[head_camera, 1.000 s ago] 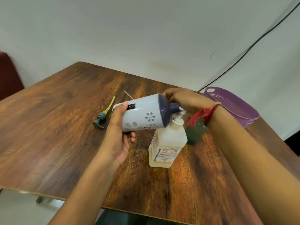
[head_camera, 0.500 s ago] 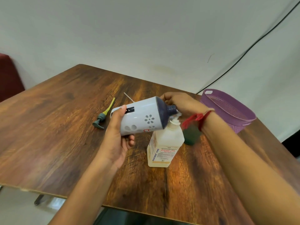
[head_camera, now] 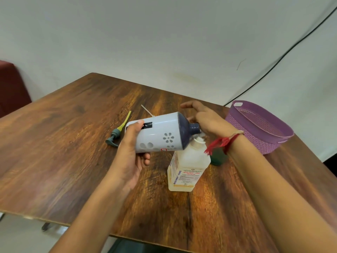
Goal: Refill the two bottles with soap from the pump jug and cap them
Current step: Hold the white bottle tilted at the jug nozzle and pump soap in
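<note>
**Bottle tipped over the pump jug**

At frame centre, the left hand [head_camera: 130,157] has its fingers clamped on the white bottle [head_camera: 160,135], neck tilted above the pump jug [head_camera: 186,170] on the worktop [head_camera: 63,152]. Beyond, the right hand [head_camera: 206,119] hovers, fingers apart.

Glossy wood-grain table [head_camera: 73,143]; smooth plastic bottle [head_camera: 160,134] (woven-look purple basket [head_camera: 259,132]).
</note>
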